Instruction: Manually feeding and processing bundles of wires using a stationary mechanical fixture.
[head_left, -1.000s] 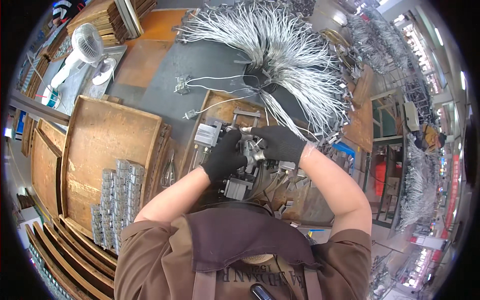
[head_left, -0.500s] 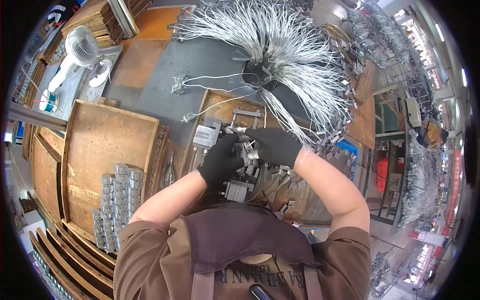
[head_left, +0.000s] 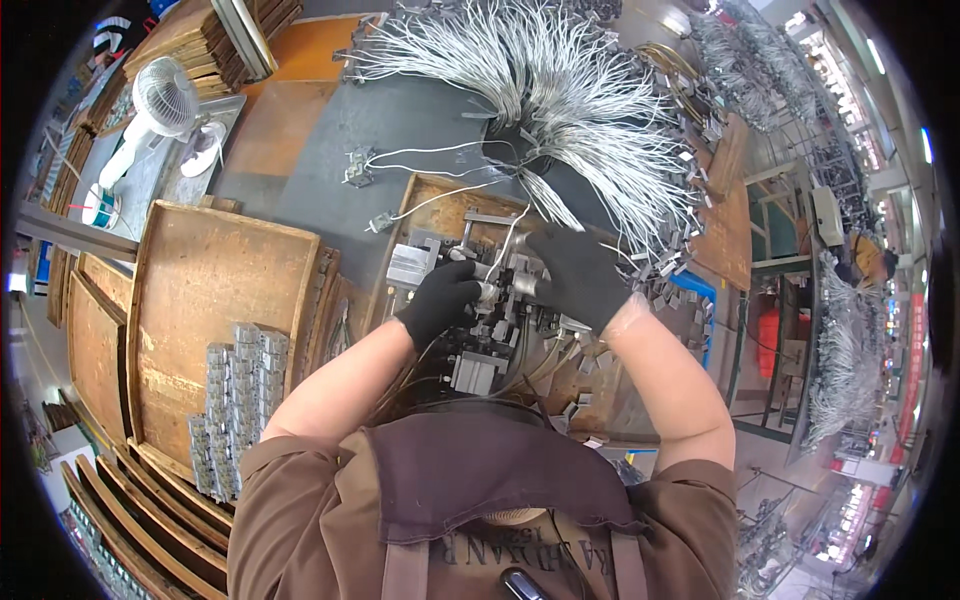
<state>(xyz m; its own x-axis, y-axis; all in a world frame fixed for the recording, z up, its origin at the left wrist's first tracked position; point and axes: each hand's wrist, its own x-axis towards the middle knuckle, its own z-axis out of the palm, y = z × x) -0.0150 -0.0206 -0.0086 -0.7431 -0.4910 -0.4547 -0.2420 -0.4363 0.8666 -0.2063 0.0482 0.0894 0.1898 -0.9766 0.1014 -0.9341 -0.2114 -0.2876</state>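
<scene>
A small metal bench fixture (head_left: 478, 372) with blocks and rods stands in front of me. My left hand (head_left: 440, 302), in a black glove with pale fingertips, is closed at the fixture's middle. Its fingers pinch a white cable (head_left: 515, 232) that curves down from the bundle behind. My right hand (head_left: 582, 275), gloved the same way, hovers over the fixture's right side, fingertips apart. Slight blur and the glove hide what lies beneath that palm. A silver block (head_left: 410, 268) sits on the fixture's left end.
A large fan of white cables (head_left: 620, 170) with small grey ends spreads over the dark bench. Loose grey pieces (head_left: 690, 310) lie at right near a blue tray (head_left: 712, 300). At left are a wooden tray (head_left: 215, 225), stacked metal parts (head_left: 240, 400) and a white fan (head_left: 163, 95).
My right hand has drawn back to the right, its fingers parting from the left hand's. The white cable now runs to my left fingertips, and more of the fixture shows.
</scene>
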